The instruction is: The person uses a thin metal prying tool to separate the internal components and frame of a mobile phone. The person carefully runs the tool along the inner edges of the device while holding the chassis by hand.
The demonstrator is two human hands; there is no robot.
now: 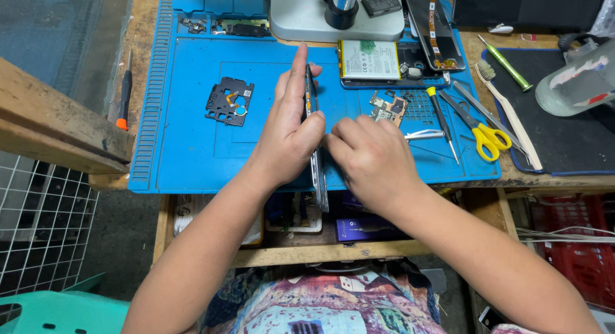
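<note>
my right hand (pixel 375 161) hiding its own fingertips and the lower edge of the thin dark phone frame (pixel 316 148), grey microscope base (pixel 333 16) cut off by the top edge, small parts on the blue silicone mat (pixel 192 141) too tiny for me to identify

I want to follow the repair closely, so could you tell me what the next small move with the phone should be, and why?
Probably keep working the right hand along the phone edge: the left hand holds it upright on edge over the blue mat, right fingertips pressed against its side.
</note>
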